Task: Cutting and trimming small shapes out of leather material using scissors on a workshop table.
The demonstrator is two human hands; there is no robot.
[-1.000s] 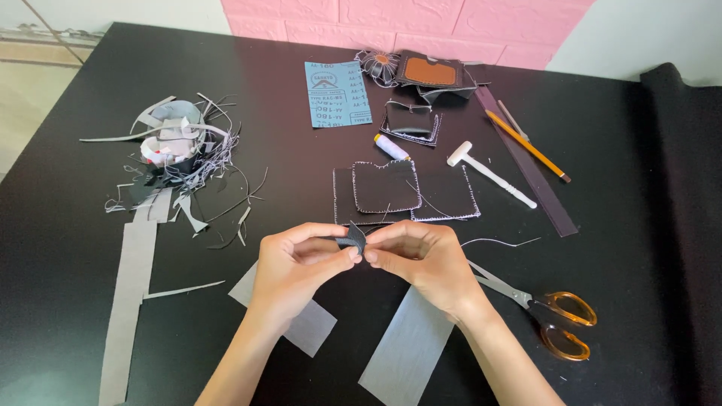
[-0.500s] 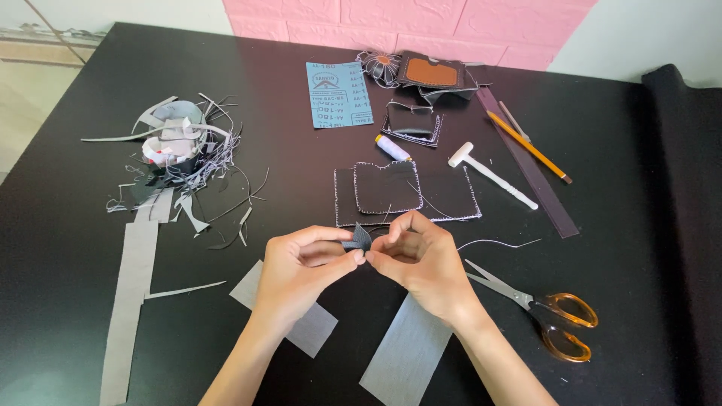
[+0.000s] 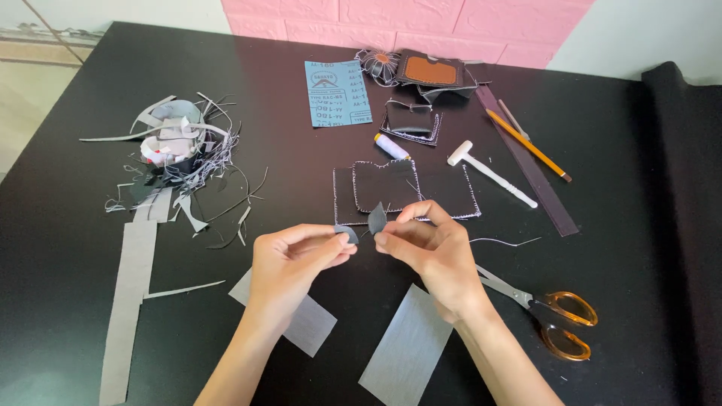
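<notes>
black table [image 3: 90,316] against a pink brick wall [image 3: 421,22], daylight from the left.

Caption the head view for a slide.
Left hand and right hand each pinch a small dark scrap above a black table.

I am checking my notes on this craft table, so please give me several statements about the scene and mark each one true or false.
1. Each hand pinches a small dark grey scrap of material: the left hand holds one small dark piece, the right hand another. True.
2. The orange-handled scissors lie to the left of the left hand. False: they lie to the right of the right hand.
3. A blue printed sheet lies near the far edge of the black table. True.
4. The small white mallet is held in the right hand. False: it lies on the table, beyond the hands.
5. A pile of grey trimmings sits at the left. True.
</notes>
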